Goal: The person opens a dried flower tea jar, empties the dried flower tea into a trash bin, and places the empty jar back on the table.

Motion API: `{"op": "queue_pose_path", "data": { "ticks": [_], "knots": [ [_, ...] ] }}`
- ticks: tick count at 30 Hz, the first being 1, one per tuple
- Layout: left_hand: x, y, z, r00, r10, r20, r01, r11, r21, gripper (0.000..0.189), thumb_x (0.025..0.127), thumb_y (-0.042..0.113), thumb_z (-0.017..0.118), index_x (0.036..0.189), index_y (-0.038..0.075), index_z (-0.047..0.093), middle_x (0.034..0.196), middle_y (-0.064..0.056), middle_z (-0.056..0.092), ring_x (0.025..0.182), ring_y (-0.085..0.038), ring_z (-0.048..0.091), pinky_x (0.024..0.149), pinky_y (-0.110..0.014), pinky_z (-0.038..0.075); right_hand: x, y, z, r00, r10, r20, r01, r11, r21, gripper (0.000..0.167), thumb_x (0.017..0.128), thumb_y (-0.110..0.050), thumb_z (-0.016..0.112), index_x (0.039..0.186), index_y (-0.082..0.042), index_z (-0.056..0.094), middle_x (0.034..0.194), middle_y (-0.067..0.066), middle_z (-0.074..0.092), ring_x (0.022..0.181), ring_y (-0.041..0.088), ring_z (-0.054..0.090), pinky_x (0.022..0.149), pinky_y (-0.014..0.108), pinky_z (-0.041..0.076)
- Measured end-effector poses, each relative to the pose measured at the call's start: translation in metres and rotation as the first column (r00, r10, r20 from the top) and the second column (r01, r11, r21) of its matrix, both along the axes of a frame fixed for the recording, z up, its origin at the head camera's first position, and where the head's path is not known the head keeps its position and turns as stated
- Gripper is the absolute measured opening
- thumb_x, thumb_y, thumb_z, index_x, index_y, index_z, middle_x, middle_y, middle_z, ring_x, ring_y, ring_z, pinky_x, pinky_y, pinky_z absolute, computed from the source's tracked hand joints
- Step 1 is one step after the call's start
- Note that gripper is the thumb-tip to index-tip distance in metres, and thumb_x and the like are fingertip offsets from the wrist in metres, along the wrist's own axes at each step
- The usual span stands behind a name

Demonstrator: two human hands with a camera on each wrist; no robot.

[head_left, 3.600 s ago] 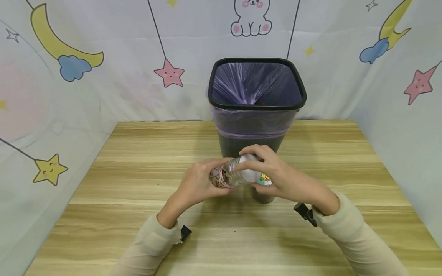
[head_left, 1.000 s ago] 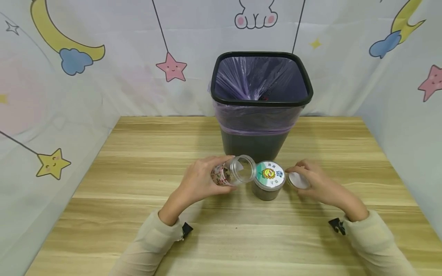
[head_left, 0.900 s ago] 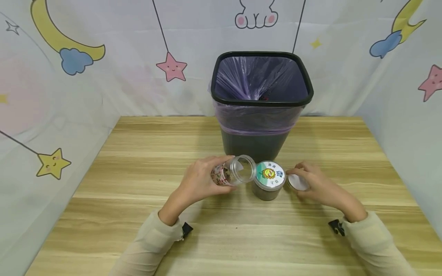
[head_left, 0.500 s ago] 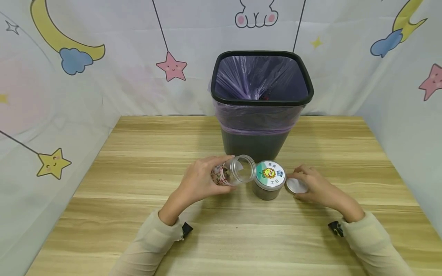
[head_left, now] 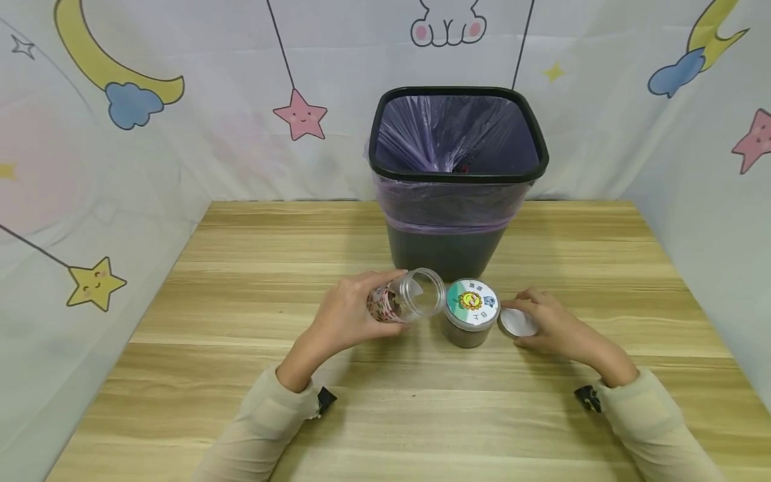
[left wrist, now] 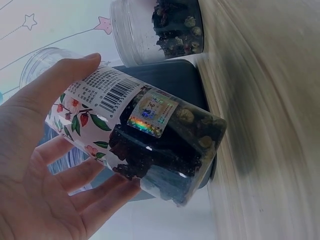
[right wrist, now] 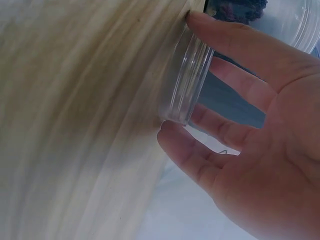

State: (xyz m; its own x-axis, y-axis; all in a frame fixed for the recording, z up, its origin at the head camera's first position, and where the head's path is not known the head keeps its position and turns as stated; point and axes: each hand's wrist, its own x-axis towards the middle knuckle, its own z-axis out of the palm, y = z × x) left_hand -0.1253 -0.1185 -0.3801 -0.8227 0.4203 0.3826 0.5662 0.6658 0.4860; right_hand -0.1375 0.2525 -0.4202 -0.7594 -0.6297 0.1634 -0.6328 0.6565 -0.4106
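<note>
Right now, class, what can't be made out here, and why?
Head view: floor inside the bin, hidden by its front rim.
Head view: the animal drawing, cut off by the top edge.
Left wrist view: fine print on the held jar, too small.
Left wrist view: one side of the standing jar, past the top edge.

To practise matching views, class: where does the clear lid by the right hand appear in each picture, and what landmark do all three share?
Head: clear lid, right of centre, at the right hand.
Left wrist: not visible.
Right wrist: clear lid, at upper centre.
Landmark: the sunflower-lidded jar, left of the lid in head view, at the top of both wrist views.
</note>
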Motion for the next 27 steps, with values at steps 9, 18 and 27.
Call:
{"op": "queue_pose_path", "data": {
  "ticks": [9, 18, 27],
  "knots": [
    [-0.003, -0.007, 0.000, 0.998, 0.036, 0.049, -0.037, 0.999, 0.016, 0.076, 0.063, 0.034, 0.095, 0.131, 0.018, 0.066, 0.118, -0.004, 0.071, 0.100, -0.020, 0.067, 0.078, -0.039, 0.055, -0.003, 0.010, 0.006, 0.989, 0.001, 0.151, 0.014, 0.995, -0.098, 0.068, 0.076, -0.019, 0.088, 0.133, 0.001, 0.057, 0.120, 0.021, 0.057, 0.107, 0.036, 0.055, 0.082, 0.048, 0.049],
    [-0.006, -0.014, 0.001, 0.998, 0.045, 0.042, -0.047, 0.998, 0.040, 0.074, 0.064, 0.032, 0.095, 0.130, 0.015, 0.067, 0.117, -0.005, 0.071, 0.099, -0.021, 0.067, 0.079, -0.038, 0.054, -0.020, 0.019, 0.051, 0.956, -0.173, 0.237, 0.233, 0.938, -0.256, 0.041, 0.105, -0.018, 0.051, 0.141, 0.003, 0.049, 0.136, 0.026, 0.053, 0.116, 0.043, 0.053, 0.087, 0.044, 0.048],
    [-0.006, -0.017, 0.001, 0.997, 0.057, 0.043, -0.059, 0.997, 0.043, 0.074, 0.064, 0.035, 0.094, 0.130, 0.016, 0.066, 0.116, -0.005, 0.071, 0.098, -0.020, 0.067, 0.077, -0.038, 0.054, -0.042, 0.007, 0.109, 0.892, -0.311, 0.329, 0.443, 0.748, -0.494, 0.051, 0.109, -0.033, 0.034, 0.145, 0.002, 0.040, 0.140, 0.023, 0.047, 0.111, 0.010, 0.057, 0.083, 0.015, 0.050]
  ]
}}
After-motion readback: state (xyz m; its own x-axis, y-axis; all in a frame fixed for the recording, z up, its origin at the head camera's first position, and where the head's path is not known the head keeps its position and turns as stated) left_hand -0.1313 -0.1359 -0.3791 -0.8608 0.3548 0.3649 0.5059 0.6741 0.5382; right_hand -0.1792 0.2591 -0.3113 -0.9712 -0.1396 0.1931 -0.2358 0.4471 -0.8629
